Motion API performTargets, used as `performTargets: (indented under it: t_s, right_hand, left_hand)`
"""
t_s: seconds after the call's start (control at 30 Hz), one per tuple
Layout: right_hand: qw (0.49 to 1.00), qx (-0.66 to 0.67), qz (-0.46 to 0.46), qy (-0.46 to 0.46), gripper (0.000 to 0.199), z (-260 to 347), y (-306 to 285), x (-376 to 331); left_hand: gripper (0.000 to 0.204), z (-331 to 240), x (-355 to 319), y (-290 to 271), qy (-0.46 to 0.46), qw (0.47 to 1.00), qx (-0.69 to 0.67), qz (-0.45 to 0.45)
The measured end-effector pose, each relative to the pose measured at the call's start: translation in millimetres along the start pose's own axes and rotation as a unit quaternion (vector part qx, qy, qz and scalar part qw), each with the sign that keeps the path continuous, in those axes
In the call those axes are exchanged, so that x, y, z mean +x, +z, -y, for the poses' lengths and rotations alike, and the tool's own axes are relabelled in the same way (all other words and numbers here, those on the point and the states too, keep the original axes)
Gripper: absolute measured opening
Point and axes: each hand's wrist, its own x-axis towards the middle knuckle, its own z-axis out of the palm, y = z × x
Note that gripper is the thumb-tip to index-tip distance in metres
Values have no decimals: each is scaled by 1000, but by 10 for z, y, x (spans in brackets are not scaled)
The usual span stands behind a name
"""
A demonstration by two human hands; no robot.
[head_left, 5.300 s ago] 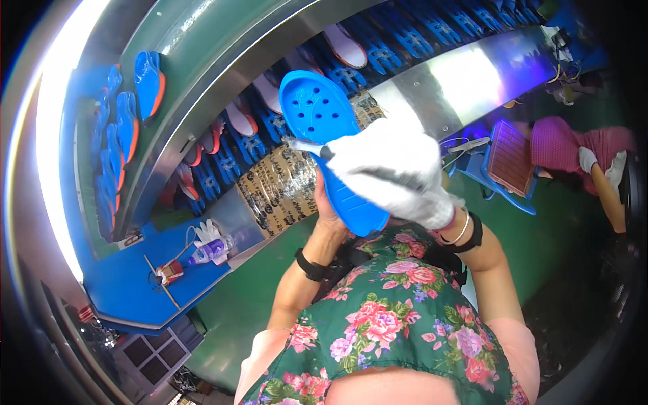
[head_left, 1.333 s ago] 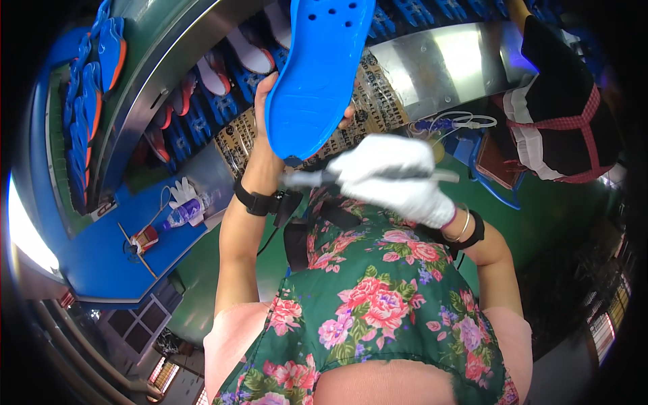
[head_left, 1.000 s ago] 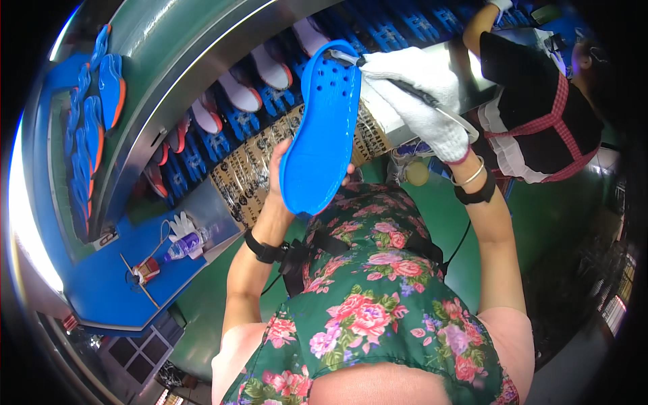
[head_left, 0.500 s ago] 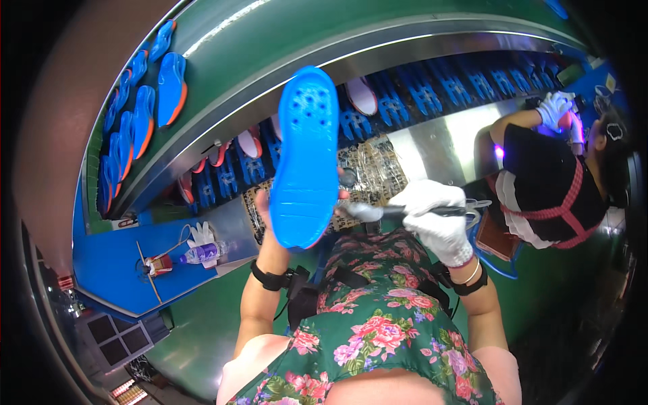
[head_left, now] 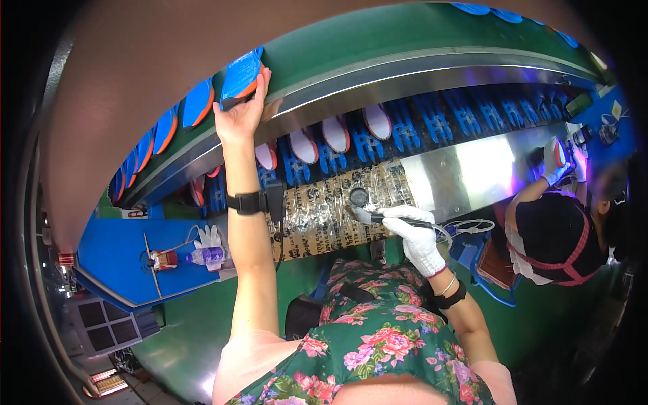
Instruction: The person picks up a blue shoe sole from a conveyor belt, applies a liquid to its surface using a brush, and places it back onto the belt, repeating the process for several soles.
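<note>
**Sole goes up onto the top shelf**

The blue sole [head_left: 241, 77], half a second ago held upright before the worker's chest, now lies on the green upper shelf [head_left: 405, 50], the bare left hand [head_left: 241, 111] at full stretch, its grip still touching it. The gloved right hand [head_left: 413, 233] stays clenched on a slim tool [head_left: 398, 219], kept low by the bench [head_left: 145, 260].

My left arm stretches straight up, a dark band on the wrist, bare left hand [head_left: 244, 111] open with fingers spread. My right arm bends low at the elbow, gloved right hand [head_left: 413, 233] curled closed, wrist also banded.
</note>
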Motion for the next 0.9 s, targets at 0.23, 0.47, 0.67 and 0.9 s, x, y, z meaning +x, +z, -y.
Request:
performTargets:
  t_s: [0.23,0.47,0.67,0.9]
  right_hand:
    - [998,-55,11,-14,18,-253,-105,-10]
    - [999,20,-24,37,19,-204,-253,-41]
    - [997,6,-77,-6,15,-112,-378,-92]
    - [992,-19,-118,-34,14,193,-723,-429]
  left_hand:
    - [111,200,-269,74,83,994,-71,8]
    - [65,1359,-412,-31,16,914,405,12]
    - [62,2697,793,72,28,653,739,164]
    - [92,3925,2622,109,81,353,914,185]
